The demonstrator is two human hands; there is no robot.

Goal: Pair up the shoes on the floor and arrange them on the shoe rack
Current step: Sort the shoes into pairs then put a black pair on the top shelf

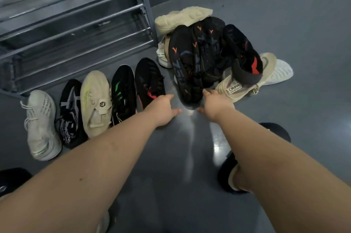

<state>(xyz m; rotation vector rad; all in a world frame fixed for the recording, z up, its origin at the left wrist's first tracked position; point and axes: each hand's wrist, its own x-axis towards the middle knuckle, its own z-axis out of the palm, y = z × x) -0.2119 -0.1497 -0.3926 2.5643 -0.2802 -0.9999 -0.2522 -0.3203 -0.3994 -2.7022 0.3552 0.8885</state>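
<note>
Head view: two bare forearms reach forward over a glossy dark grey floor [190,156], which lies open between and ahead of them and to the far right. The left hand [164,110] hangs over bare floor with fingers loosely extended, gripping nothing, just beside the heel of a black knit sneaker with red side marks [149,82]. The right hand [214,102] has its fingers extended toward the heel end of a black sneaker with orange chevrons [185,65]; whether they make contact cannot be told.

Five single shoes stand in a row, side by side, long axes running near to far with toes toward the rack: a white mesh sneaker [40,124], a black-and-white patterned sneaker [69,111], a beige knit sneaker [96,101], a black sneaker with green marks [123,94], then the red-marked one.

Farther right, a mixed pile [209,52] of black and cream shoes lies overlapped. A grey metal tube shoe rack [76,23] borders the far left, against the wall.
</note>
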